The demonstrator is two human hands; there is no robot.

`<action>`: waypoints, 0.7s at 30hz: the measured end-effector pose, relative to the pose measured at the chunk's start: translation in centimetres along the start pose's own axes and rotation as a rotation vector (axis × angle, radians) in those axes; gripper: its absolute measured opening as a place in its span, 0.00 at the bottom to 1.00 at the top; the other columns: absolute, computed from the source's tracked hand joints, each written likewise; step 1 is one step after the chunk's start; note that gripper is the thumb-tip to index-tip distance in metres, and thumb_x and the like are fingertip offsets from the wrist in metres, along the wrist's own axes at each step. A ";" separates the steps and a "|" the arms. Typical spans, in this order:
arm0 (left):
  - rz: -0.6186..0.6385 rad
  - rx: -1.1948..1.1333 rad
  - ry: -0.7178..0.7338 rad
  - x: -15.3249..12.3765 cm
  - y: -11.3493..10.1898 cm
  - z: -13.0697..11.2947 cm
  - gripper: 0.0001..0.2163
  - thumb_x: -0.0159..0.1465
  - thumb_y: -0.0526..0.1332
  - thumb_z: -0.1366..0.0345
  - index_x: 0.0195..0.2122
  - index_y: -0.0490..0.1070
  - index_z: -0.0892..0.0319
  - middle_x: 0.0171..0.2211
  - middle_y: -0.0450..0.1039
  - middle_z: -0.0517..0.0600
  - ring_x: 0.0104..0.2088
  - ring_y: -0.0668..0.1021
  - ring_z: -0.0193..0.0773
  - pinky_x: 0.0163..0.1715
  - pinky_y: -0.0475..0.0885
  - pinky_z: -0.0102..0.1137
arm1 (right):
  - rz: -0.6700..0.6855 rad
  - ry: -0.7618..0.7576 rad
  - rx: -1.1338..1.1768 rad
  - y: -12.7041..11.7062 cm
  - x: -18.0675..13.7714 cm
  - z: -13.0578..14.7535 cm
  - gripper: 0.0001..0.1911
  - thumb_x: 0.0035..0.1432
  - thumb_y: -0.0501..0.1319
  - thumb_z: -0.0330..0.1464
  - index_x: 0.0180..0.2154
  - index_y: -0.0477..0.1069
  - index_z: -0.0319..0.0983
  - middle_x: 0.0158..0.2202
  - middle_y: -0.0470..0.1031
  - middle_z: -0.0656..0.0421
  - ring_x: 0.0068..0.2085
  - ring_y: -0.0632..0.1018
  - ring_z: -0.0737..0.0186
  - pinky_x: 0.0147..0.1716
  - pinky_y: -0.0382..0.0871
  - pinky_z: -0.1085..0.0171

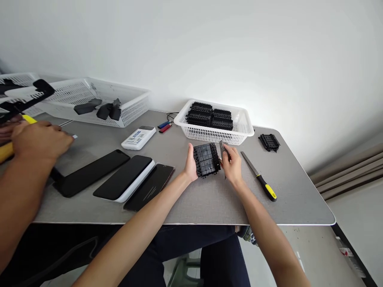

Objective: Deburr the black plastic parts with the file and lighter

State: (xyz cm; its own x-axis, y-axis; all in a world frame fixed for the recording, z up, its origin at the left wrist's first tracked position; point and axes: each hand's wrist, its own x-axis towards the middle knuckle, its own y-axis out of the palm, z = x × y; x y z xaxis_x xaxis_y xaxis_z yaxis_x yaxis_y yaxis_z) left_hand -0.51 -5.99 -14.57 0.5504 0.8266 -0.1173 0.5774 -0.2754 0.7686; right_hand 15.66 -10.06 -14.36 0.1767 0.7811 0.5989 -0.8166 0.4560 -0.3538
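My left hand [191, 164] grips a black ribbed plastic part [206, 159] by its left edge, tilted up above the table. On the other side of that part, my right hand [231, 163] pinches a thin grey piece [222, 148], perhaps sandpaper, close to the part's right edge. Whether the two touch is hard to make out. A file [259, 178] with a black and yellow handle lies just right of my right hand. Beyond both hands stands a white basket [206, 131] with several similar black parts [211, 114] in it.
One more black part [269, 142] lies at the back right. Left are dark flat panels [122, 177], a white box [138, 138] and two lighters [165, 127]. A co-worker's hand [38, 139] works at the far left, before a larger white basket [131, 109].
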 end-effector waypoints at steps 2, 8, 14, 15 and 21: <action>0.005 0.008 -0.017 0.0 -0.1 0.0 0.42 0.63 0.42 0.30 0.55 0.75 0.62 0.44 0.82 0.63 0.48 0.82 0.58 0.48 0.77 0.49 | 0.018 -0.071 -0.152 -0.3 -0.1 0.7 0.23 0.69 0.47 0.32 0.60 0.70 0.37 0.40 0.71 0.52 0.40 0.74 0.60 0.42 0.73 0.60; 0.007 -0.013 -0.058 -0.4 0.1 0.0 0.41 0.65 0.40 0.32 0.54 0.76 0.62 0.43 0.82 0.63 0.46 0.82 0.56 0.47 0.77 0.47 | 0.342 -0.149 -0.682 0.2 -0.6 2.5 0.31 0.66 0.46 0.24 0.69 0.57 0.42 0.47 0.68 0.50 0.41 0.74 0.57 0.39 0.75 0.60; 0.035 -0.070 -0.115 -0.9 0.7 -0.4 0.37 0.67 0.41 0.37 0.49 0.79 0.63 0.40 0.82 0.61 0.43 0.83 0.55 0.46 0.77 0.46 | 0.466 -0.161 -0.846 -0.5 -1.8 4.4 0.34 0.64 0.43 0.20 0.71 0.51 0.36 0.50 0.70 0.47 0.44 0.76 0.57 0.44 0.77 0.58; 0.016 -0.074 -0.100 -1.0 0.7 -0.6 0.37 0.67 0.42 0.37 0.48 0.79 0.63 0.38 0.83 0.60 0.42 0.83 0.54 0.45 0.78 0.46 | 0.503 -0.167 -0.856 -0.8 -2.4 4.8 0.34 0.64 0.43 0.19 0.71 0.50 0.34 0.50 0.70 0.47 0.44 0.76 0.56 0.43 0.78 0.58; -0.070 -0.037 0.005 -0.9 0.6 -1.3 0.37 0.65 0.44 0.34 0.46 0.80 0.62 0.36 0.83 0.59 0.38 0.84 0.54 0.41 0.79 0.47 | 0.666 -0.160 -0.758 -4.5 -5.9 6.2 0.30 0.64 0.48 0.23 0.66 0.61 0.33 0.49 0.72 0.47 0.39 0.78 0.58 0.34 0.76 0.63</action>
State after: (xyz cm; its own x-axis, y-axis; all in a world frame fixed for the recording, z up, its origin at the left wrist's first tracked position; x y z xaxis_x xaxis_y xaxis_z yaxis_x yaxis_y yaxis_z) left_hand -1.43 -6.32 -13.19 0.5067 0.8454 -0.1687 0.5914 -0.1984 0.7816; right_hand 14.86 -19.34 -11.90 -0.3072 0.9338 0.1837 -0.1499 0.1431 -0.9783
